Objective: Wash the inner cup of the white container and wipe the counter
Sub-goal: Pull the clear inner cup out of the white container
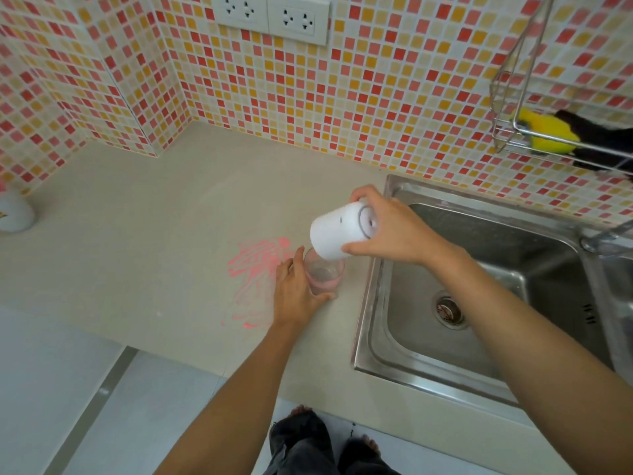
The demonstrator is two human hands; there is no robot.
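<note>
My right hand holds the white container tipped upside down, its open end pointing down at a clear inner cup. The cup stands on the beige counter with pink residue at its bottom. Around the cup's left side, my left hand is closed. A smeared pink spill lies on the counter just left of the cup.
A steel sink with a drain sits to the right. On the tiled wall hangs a wire rack holding a yellow sponge and a dark cloth. A white bottle stands at the far left. Sockets are on the wall above.
</note>
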